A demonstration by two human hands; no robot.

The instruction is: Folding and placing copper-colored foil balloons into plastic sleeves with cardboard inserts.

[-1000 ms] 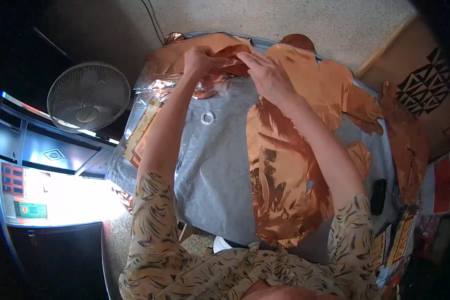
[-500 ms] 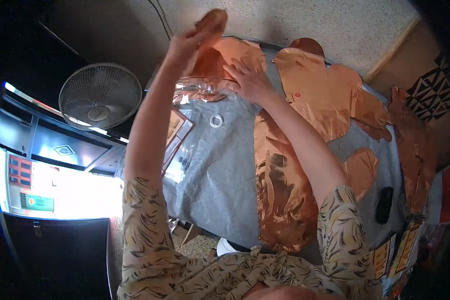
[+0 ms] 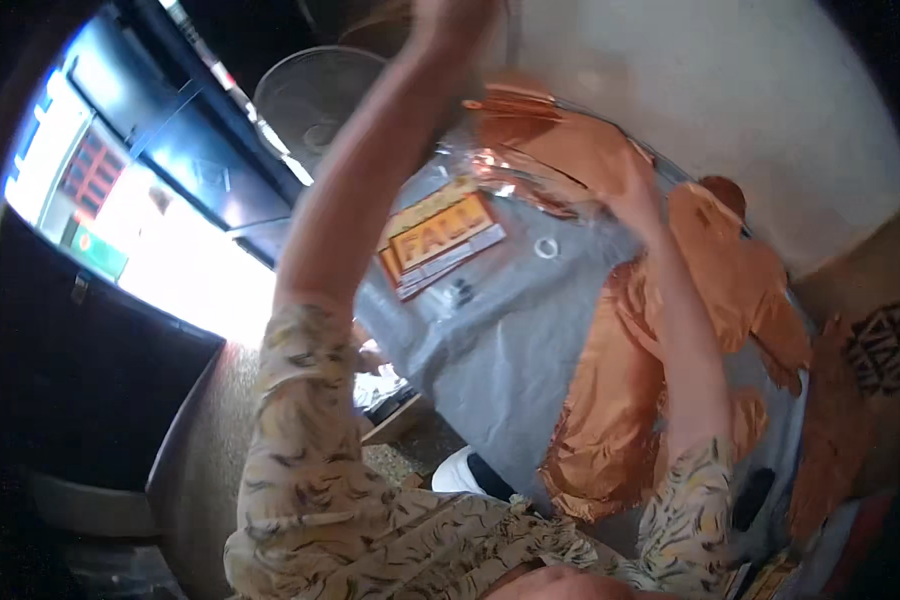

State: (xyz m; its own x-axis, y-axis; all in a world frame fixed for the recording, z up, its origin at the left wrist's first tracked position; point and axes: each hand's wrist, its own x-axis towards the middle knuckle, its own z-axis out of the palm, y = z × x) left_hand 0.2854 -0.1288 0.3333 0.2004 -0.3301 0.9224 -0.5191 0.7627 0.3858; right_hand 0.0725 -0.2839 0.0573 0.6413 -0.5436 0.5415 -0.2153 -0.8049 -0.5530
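Observation:
My left hand (image 3: 457, 14) is raised at the top edge; its fingers are cut off, so what it holds, if anything, is hidden. My right hand (image 3: 630, 197), slightly blurred, lies with fingers stretched out over the near edge of a flat copper-coloured foil balloon (image 3: 560, 140) at the table's far side. Crumpled clear plastic wrap (image 3: 500, 168) and shiny folded foil bunch up just left of that hand. Below my right forearm another long foil balloon (image 3: 605, 400) is spread, wrinkled. More flat foil (image 3: 730, 255) lies to the right.
A grey plastic sheet (image 3: 490, 340) covers the table. On it are a white ring of tape (image 3: 547, 248) and orange-and-yellow printed cards (image 3: 445, 235) in clear plastic. A fan (image 3: 315, 110) stands at the far left. A dark object (image 3: 753, 498) lies at right.
My view has turned, so the table appears shifted right. The left hand, earlier in sight at the far side with something brownish, has gone up to the top edge. The right hand stays on the foil.

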